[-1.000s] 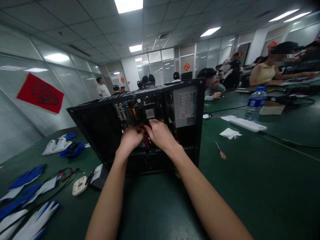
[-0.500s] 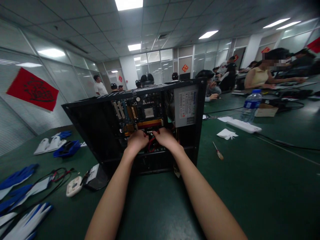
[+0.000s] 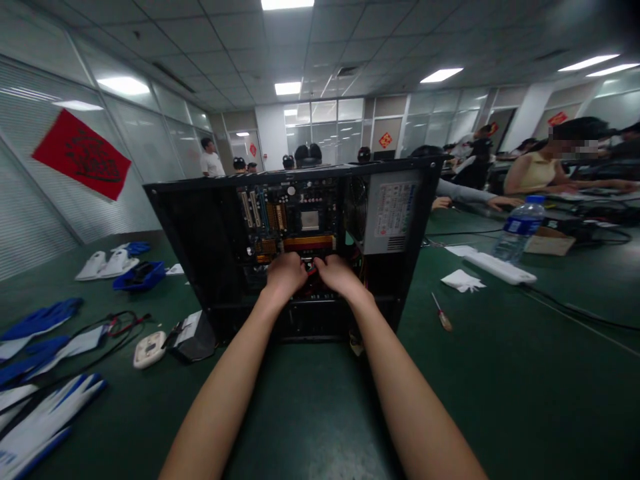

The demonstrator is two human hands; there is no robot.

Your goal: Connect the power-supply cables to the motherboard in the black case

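An open black computer case stands on the green table, its motherboard and grey power supply showing. Both my hands reach inside, below the board. My left hand and my right hand are closed side by side, knuckles toward me, around red cables between them. What the fingers grip is hidden behind the hands.
A screwdriver, a crumpled tissue, a white power strip and a water bottle lie right of the case. Blue-white gloves, black wires and a small white device lie left. Other people work at far tables.
My hands dropped from the middle of the motherboard to its lower edge and stayed there. The view shifted slightly, the case now sitting more to the right.
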